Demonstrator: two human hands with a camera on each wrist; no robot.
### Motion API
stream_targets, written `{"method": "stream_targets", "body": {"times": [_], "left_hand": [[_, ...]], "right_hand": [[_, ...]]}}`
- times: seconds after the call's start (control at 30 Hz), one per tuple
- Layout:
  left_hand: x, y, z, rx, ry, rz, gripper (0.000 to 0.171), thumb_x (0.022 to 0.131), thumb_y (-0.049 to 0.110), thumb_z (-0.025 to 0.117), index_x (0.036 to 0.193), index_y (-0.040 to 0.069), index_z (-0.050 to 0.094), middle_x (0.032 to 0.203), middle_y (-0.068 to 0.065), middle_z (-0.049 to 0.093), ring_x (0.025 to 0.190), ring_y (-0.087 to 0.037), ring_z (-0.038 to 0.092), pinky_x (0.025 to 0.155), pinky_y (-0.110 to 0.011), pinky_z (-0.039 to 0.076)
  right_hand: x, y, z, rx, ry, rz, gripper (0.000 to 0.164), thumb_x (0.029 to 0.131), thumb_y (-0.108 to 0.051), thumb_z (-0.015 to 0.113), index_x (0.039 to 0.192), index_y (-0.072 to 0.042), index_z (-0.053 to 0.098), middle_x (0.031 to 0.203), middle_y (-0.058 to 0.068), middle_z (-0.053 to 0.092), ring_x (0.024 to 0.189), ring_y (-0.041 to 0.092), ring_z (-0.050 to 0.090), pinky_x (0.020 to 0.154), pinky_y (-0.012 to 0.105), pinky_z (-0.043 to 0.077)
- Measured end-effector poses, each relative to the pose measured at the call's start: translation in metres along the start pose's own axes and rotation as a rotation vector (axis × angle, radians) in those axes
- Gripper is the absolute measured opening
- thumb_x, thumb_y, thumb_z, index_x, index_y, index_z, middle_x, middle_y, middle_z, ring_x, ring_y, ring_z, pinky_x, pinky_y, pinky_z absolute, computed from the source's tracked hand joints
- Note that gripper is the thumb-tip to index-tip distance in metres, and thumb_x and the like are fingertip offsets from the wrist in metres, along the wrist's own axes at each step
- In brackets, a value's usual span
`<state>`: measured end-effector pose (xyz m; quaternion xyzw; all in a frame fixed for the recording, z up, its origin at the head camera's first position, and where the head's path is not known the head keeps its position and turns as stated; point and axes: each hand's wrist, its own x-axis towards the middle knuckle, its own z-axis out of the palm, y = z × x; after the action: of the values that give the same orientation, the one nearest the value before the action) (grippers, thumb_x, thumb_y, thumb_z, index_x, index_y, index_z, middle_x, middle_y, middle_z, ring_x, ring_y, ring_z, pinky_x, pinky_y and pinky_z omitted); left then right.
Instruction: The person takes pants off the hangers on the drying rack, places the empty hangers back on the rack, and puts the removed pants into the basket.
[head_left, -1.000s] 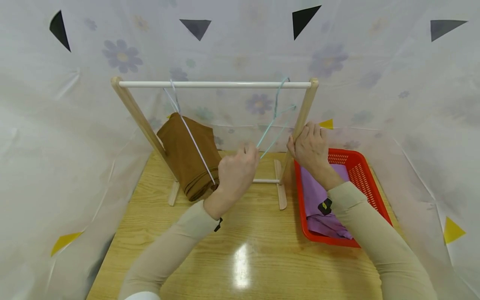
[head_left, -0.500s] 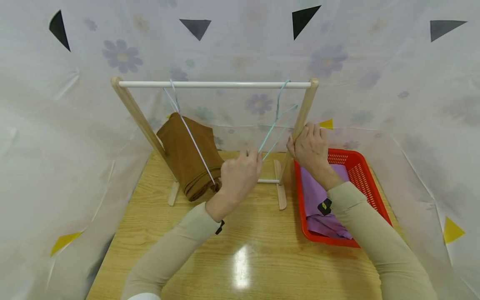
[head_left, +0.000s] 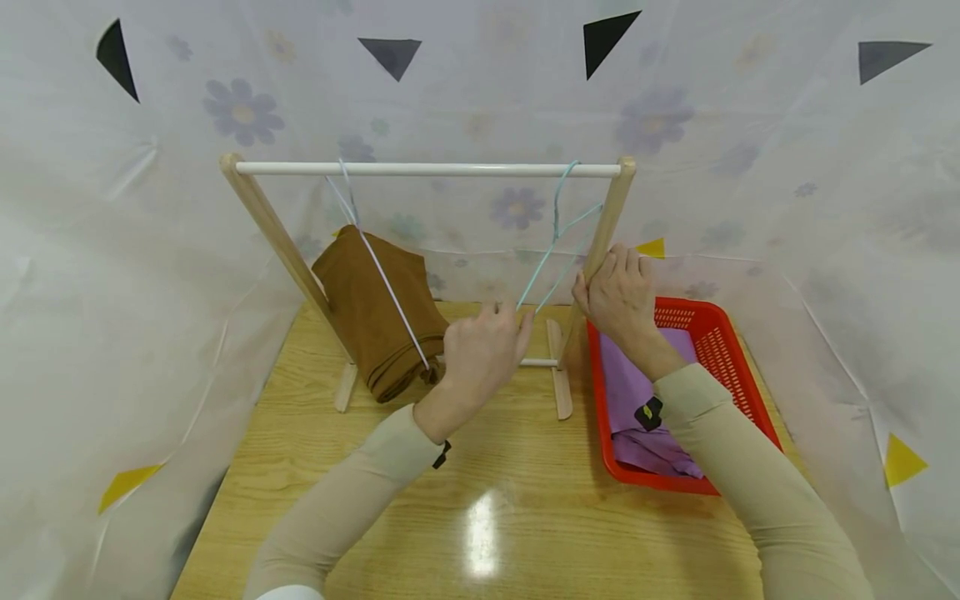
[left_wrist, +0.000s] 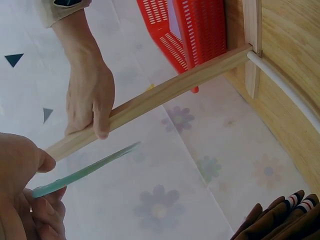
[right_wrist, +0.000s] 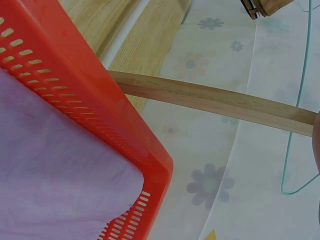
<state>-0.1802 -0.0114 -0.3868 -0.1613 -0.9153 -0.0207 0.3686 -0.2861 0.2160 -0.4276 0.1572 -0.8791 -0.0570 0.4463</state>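
Note:
A thin teal wire hanger point(left_wrist: 90, 170) hooks over the white rod point(head_left: 450, 169) of a wooden rack, near its right end. My left hand point(head_left: 483, 346) pinches the hanger's near, lower part; in the left wrist view the wire runs in between thumb and fingers. On the rack's right wooden post point(left_wrist: 175, 90) my right hand point(head_left: 622, 287) keeps a grip partway up, its thumb lying along the wood. Left of my left hand, a folded brown garment point(head_left: 382, 308) hangs on a pale lilac hanger point(head_left: 390, 292).
A red perforated basket point(head_left: 723, 367) stands right of the rack under my right forearm, with purple cloth point(head_left: 630, 392) inside. The rack's feet rest on a wooden table point(head_left: 390, 533). A white flowered sheet point(head_left: 480, 83) surrounds it.
My left hand has shifted slightly right and down, its thumb now more raised. The teal hanger's far corner has swung rightward to the post. My right hand stays put.

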Motion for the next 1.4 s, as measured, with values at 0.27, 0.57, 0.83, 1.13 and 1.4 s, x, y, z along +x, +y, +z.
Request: {"method": "stream_targets", "body": {"times": [0.27,0.57,0.83,1.13,1.4], "left_hand": [[-0.003,-0.003,-0.002,0.043,0.013,-0.021,0.062,0.092,0.069,0.041,0.059,0.017,0.046,0.051,0.006,0.042,0.034,-0.006,0.024,0.033,-0.021,0.018],[-0.009,-0.008,-0.002,0.001,0.002,-0.086,0.095,0.083,0.086,0.024,0.108,0.004,0.066,0.082,-0.01,0.069,0.07,-0.027,0.065,0.055,-0.034,0.049],[-0.015,-0.024,-0.019,-0.047,-0.012,-0.127,0.103,0.082,0.087,0.013,0.127,0.004,0.056,0.111,-0.015,0.065,0.101,-0.035,0.061,0.081,-0.045,0.046],[-0.02,-0.051,-0.036,-0.059,0.021,-0.161,0.103,0.083,0.086,0.017,0.134,0.001,0.049,0.127,-0.018,0.06,0.116,-0.038,0.057,0.093,-0.05,0.046],[-0.023,-0.079,-0.038,-0.057,0.077,-0.196,0.097,0.086,0.081,0.028,0.134,-0.001,0.049,0.123,-0.022,0.059,0.109,-0.04,0.056,0.088,-0.05,0.045]], "right_hand": [[0.0,0.0,-0.001,-0.007,0.0,-0.006,0.045,0.095,-0.036,0.036,0.083,0.006,0.049,0.073,0.017,0.045,0.062,0.034,0.041,0.06,0.042,0.034],[-0.001,0.001,0.0,-0.019,-0.001,-0.006,0.046,0.095,-0.037,0.035,0.083,0.005,0.049,0.072,0.016,0.045,0.062,0.034,0.041,0.061,0.042,0.034],[-0.001,0.001,0.0,0.006,-0.009,0.003,0.044,0.094,-0.037,0.038,0.083,0.005,0.049,0.073,0.016,0.044,0.064,0.034,0.042,0.061,0.042,0.034],[0.0,0.001,0.001,0.019,0.008,0.003,0.039,0.087,-0.034,0.052,0.084,0.005,0.048,0.074,0.017,0.045,0.065,0.036,0.043,0.062,0.044,0.035],[0.0,0.002,0.001,0.023,0.019,0.002,0.042,0.092,-0.036,0.043,0.083,0.005,0.048,0.074,0.017,0.044,0.065,0.036,0.042,0.061,0.044,0.036]]}}
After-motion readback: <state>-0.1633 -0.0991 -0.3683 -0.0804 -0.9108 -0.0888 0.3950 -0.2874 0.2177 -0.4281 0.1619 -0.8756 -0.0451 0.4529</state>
